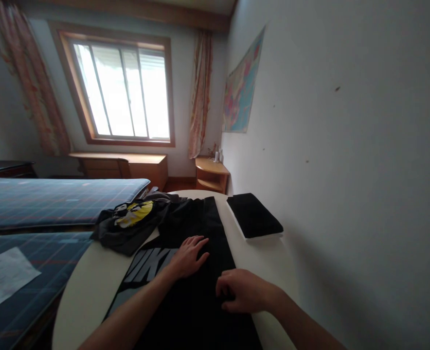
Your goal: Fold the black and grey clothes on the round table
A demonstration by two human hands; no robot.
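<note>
A black T-shirt [200, 306] with large grey lettering is spread lengthwise over a round white table [80, 287]. My left hand [189, 255] rests on it beside the lettering, palm down with fingers spread. Over the shirt's right edge is my right hand [242, 290], its fingers curled towards the thumb. Whether cloth is pinched between them is hidden against the black fabric. To the left of the shirt's far end lies a crumpled dark grey garment [109, 233] with a yellow and white print. A folded black cloth [255, 214] sits on something white and flat at the table's right.
Blue plaid mattresses [54, 201] stand along the left, with a sheet of paper [7, 277] on the nearer one. A white wall [346, 194] closes off the right side. Farther back are a wooden desk [145, 163] under the window and a small corner shelf [211, 167].
</note>
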